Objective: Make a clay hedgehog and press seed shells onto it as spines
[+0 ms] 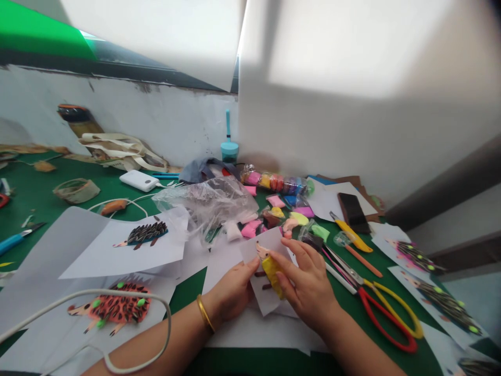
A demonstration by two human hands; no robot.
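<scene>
My left hand, with a gold bangle at its wrist, grips the left edge of a small sheet of white paper, thumb on top. A hedgehog figure is on this paper, with a peach-coloured clay head, dark brown legs and a body of flattened yellow clay. Over its right side, my right hand is closed, thumb and index finger pressed against the yellow clay. More white sheets lie under my hands. Just beyond them are several small packs of coloured clay.
On the right lie large scissors with red and yellow handles, a yellow cutter and a phone. Finished seed hedgehogs on paper are at both sides. A white cable loops near my left forearm. Crumpled plastic sits behind.
</scene>
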